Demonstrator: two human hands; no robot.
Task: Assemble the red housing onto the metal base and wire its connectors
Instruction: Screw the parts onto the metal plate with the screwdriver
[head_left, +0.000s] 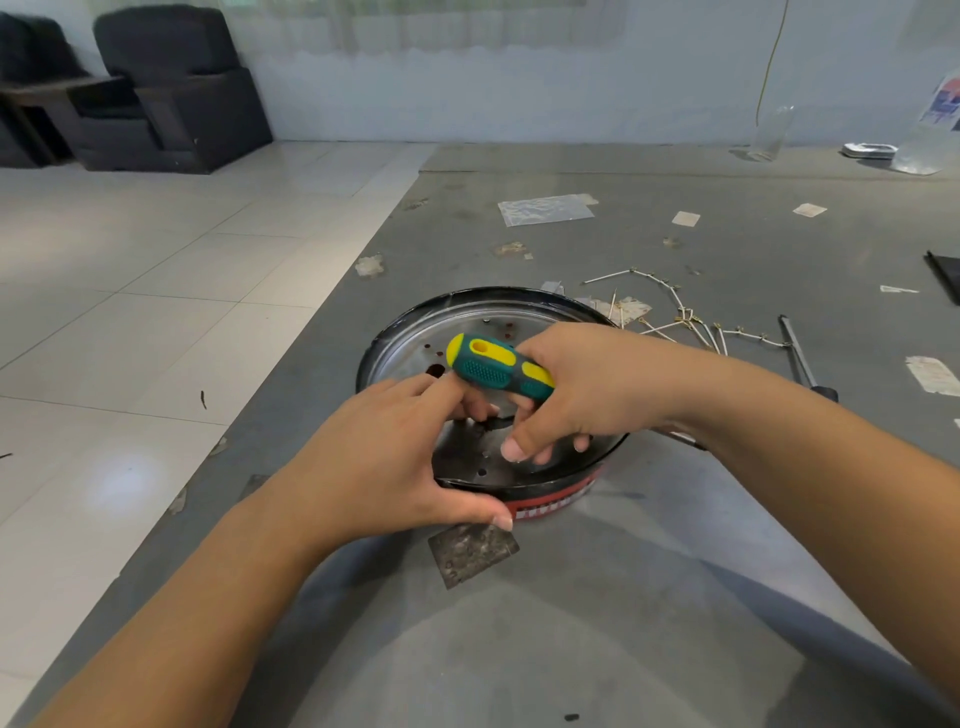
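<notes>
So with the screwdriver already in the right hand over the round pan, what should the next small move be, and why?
Probably bring the screwdriver upright and seat its tip in the metal base. The right hand grips its handle lying sideways, tip hidden. The left hand steadies the red housing at the near rim, fingers reaching toward the centre, so the part looks braced.

A grey table (649, 597) carried everything. Near its middle sat the round red housing (550, 501) with the metal base (415, 338) set in it. A dark square plate (472, 553) lay just beside it, toward the near edge. White wires (680, 312) and a dark rod (800, 353) lay toward the right edge. A clear plastic bag (545, 209) and paper scraps (685, 218) lay farther back; a bottle (771, 132) stood by the far edge.
</notes>
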